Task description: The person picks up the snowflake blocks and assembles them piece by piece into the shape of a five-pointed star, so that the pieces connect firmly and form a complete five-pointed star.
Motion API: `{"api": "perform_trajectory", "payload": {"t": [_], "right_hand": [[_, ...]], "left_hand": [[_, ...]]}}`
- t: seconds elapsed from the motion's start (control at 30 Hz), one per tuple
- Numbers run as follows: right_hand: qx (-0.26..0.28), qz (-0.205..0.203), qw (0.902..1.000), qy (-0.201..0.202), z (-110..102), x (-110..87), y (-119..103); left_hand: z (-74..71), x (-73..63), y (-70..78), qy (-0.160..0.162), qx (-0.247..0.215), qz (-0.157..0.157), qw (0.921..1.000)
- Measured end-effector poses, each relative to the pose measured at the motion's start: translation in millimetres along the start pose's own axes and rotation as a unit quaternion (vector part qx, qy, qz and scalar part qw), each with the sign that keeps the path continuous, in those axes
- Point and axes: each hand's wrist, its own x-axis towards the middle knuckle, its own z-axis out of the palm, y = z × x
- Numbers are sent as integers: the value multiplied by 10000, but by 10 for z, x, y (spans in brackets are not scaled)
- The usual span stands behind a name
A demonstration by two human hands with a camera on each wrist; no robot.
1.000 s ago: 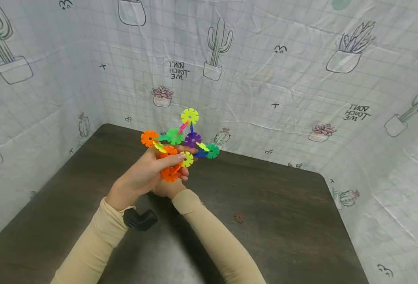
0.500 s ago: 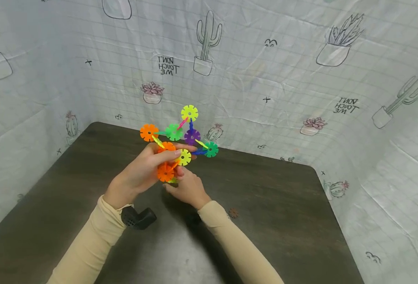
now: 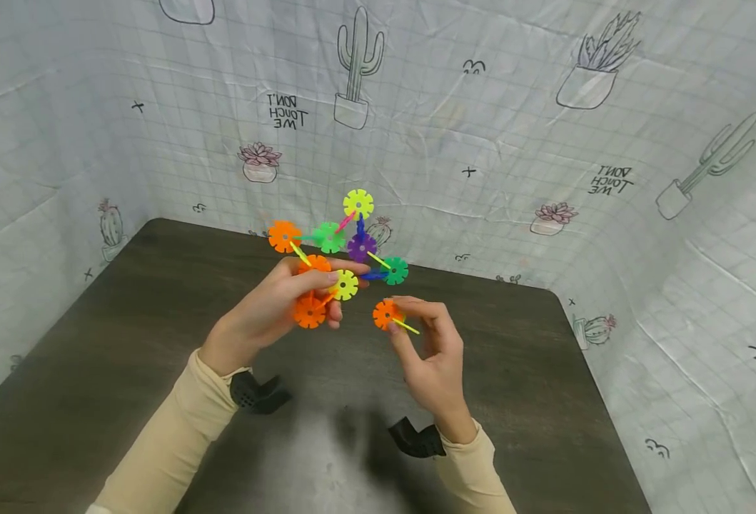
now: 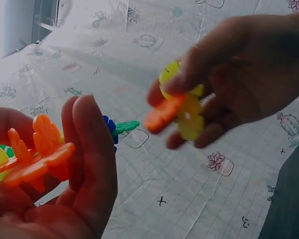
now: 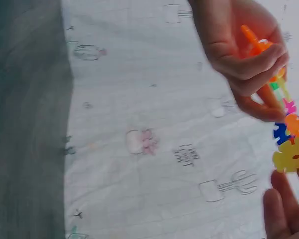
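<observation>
My left hand holds up a chain of linked snowflake discs in orange, green, purple, blue, pink and yellow. Its thumb lies against a yellow disc, with orange discs beside the palm. To the right, my right hand pinches a small cluster of snowflake discs between thumb and fingers, apart from the chain. In the left wrist view, that cluster shows an orange disc joined to yellow discs. The right wrist view shows its yellow disc close up, at the fingertips.
Both hands are above a dark wooden table. A pale cloth printed with cacti stands behind and at both sides. Black wrist mounts sit at both cuffs.
My right hand has come out from beneath the linked discs and moved right, now showing the small orange and yellow cluster. My left hand keeps its grip. The brown disc on the table is out of sight.
</observation>
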Motion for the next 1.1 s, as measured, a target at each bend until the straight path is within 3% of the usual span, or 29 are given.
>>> {"api": "perform_trajectory", "payload": {"t": [0.13, 0.23, 0.43, 0.63, 0.93, 1.1], "right_hand": [[-44, -691, 9961, 552, -25, 5, -55], [-194, -875, 9924, 839, -28, 0, -87], [-56, -791, 9930, 871, -17, -29, -145], [217, -812, 9898, 1154, 11, -32, -173], [-420, -1090, 9842, 1332, 82, -22, -145], [-448, -1099, 9839, 1339, 78, -19, -129]], "left_hand": [[57, 38, -19, -98, -99, -43, 9999], [89, 66, -31, -108, -170, -81, 9998], [140, 106, -31, -165, -421, -105, 9989], [169, 116, -33, -232, -535, -66, 9983], [220, 134, -27, -308, -409, 72, 9987], [252, 142, -33, -325, -355, 148, 9987]]}}
